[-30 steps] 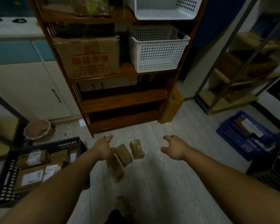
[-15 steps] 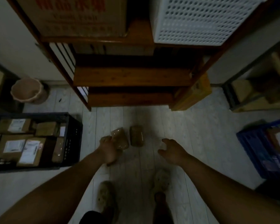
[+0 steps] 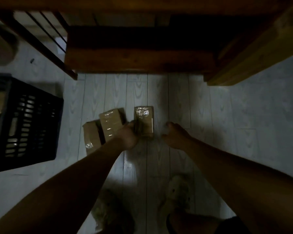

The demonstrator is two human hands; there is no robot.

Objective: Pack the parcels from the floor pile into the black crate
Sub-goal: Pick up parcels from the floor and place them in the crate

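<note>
One parcel lies between left hand and right hand; black crate leftward.

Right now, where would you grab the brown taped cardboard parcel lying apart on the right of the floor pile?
By its two long side edges, from above. The brown taped cardboard parcel lies flat on the pale plank floor, long axis pointing away, with bare floor to its right; the left hand is at its left edge, the right hand open beside it.
</note>
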